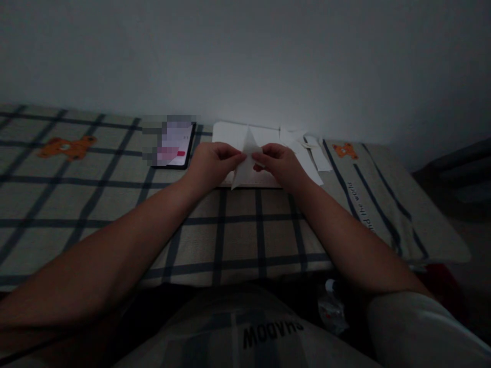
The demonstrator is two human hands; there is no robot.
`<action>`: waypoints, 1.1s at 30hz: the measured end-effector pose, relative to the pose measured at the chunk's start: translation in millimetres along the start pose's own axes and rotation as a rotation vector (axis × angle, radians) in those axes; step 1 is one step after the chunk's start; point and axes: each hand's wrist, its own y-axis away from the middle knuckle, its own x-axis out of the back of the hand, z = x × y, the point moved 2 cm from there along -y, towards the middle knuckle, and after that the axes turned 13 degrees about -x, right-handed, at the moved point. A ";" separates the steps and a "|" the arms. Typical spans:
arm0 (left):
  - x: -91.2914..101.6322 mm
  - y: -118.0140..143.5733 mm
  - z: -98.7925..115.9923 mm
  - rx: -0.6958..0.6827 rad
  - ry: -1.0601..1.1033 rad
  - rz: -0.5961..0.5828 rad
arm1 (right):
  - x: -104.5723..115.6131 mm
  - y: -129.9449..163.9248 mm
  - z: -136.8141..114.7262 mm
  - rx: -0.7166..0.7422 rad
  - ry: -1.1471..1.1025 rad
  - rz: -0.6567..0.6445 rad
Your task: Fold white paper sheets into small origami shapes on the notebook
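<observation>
Both hands meet at the far middle of the checked cloth (238,225), pinching a folded white paper (245,163) between them. The left hand (213,163) grips the paper's edge at 9 o'clock, thumb and fingers closed on it; the right hand (280,162) grips at 3 o'clock in the same way. The paper stands up as a pointed shape, its tip at 12 o'clock and a lower corner hanging toward 7 o'clock. Its folds are hard to read in the dim light, and the fingertips are partly hidden behind it.

Beneath the hands lies a white pad (230,134), its near edge covered by the hands. At 2 o'clock from the paper sit more white scraps (310,148), overlapping so their number cannot be told. At 10 o'clock lies a phone (174,145), its screen blurred out. Orange bear prints show on the cloth at far left (67,147) and far right (345,150).

At the bottom edge, a garment with lettering (268,332) is cut off. A clear bottle (332,306) in the shadow at 5 o'clock is barely discernible.
</observation>
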 end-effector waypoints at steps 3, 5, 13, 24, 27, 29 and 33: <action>1.8 -1.9 3.0 0.034 0.010 -0.009 | 1.4 -1.3 0.9 0.016 0.028 -0.006; 2.5 -3.3 3.6 0.025 0.030 0.005 | 1.8 0.0 -0.4 0.020 0.063 -0.016; 2.3 -1.9 1.3 -0.094 -0.008 0.094 | -2.5 4.8 -4.6 0.002 0.063 -0.052; -3.7 -13.5 -22.4 0.241 0.139 0.072 | 2.3 -4.6 -2.1 -0.001 -0.359 -0.054; -5.6 -9.7 -16.4 0.222 0.211 -0.026 | 0.8 -3.1 -3.3 -0.038 -0.378 -0.065; -5.4 -7.7 -12.6 0.167 0.258 0.036 | -0.5 -2.5 -2.7 -0.072 -0.386 -0.064; -3.6 -6.3 -12.1 0.111 0.269 0.188 | -2.4 -2.2 0.6 -0.152 -0.386 -0.052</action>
